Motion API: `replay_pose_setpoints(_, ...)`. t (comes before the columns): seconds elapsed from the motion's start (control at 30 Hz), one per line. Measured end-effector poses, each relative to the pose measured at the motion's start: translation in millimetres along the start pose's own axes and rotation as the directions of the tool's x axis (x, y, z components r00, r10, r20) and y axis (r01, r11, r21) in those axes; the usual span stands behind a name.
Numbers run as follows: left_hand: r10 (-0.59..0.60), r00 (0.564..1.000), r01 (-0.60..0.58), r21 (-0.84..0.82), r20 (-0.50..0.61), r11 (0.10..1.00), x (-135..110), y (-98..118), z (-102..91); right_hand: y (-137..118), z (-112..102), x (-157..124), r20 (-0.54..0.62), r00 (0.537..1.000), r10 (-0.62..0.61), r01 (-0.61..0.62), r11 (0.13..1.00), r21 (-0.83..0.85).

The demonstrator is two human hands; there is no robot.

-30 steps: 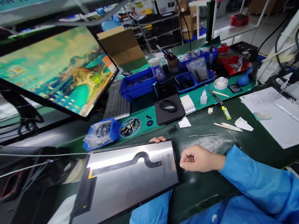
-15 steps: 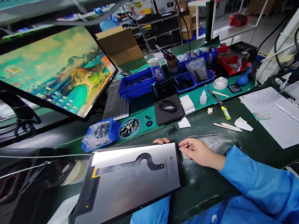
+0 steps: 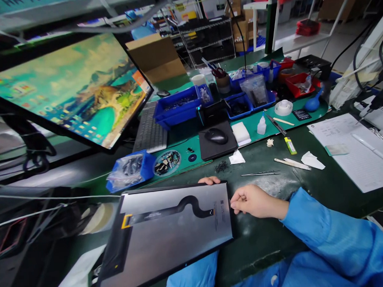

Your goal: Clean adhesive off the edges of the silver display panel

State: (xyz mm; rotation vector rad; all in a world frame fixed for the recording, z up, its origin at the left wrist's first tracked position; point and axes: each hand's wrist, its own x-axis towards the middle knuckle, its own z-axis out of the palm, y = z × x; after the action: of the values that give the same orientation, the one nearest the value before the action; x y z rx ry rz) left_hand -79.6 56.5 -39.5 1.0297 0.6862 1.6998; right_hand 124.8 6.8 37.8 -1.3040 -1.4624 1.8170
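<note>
- Head view: holding a screen panel (image 3: pixel 171 247) with the left hand (image 3: pixel 209 180), grip clamped on the far edge near its right corner, with the rest of the hand hidden underneath.
- Tilted over the near left of the surface (image 3: pixel 257 240), metallic back up, running out at the bottom of the view.
- Crossed on that back by a curved dark ribbon strip (image 3: pixel 172 210), with a yellow outline at its left end.
- Pinching thumb and fingertips of the right hand (image 3: pixel 254 201) close together, just beside the panel's right edge; cannot tell whether touching it or holding anything.
- Lying beyond the right hand: tweezers (image 3: pixel 260 174).
- Lying beyond the panel: a small heap of black bits (image 3: pixel 222 166), next to a white paper scrap (image 3: pixel 236 157).
- Resting on a dark pad (image 3: pixel 208 153) farther back: a mouse (image 3: pixel 216 136).
</note>
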Motion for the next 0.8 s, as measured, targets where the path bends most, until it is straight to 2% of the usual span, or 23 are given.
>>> replay_pose_setpoints(0.17,0.012,1.0,-0.012,0.013,0.022,1.0,2.6,7.5,4.5,1.0,-0.7,-2.7,-0.017,0.996,-0.083,0.081,0.994,-0.078)
replay_pose_setpoints(0.33,0.012,1.0,-0.012,0.006,-0.005,1.0,4.7,16.4,8.6,1.7,-2.0,-5.6,0.007,0.993,-0.12,0.12,0.988,-0.095)
replay_pose_setpoints(0.6,0.043,0.99,-0.046,-0.022,-0.134,0.999,3.8,23.6,22.0,1.9,-5.4,-9.4,0.108,0.982,-0.157,0.164,0.985,-0.055)
replay_pose_setpoints(0.8,-0.036,0.986,0.03,-0.039,-0.165,0.999,4.1,27.5,21.8,4.6,-6.2,-10.4,0.167,0.963,-0.213,0.224,0.973,-0.051)
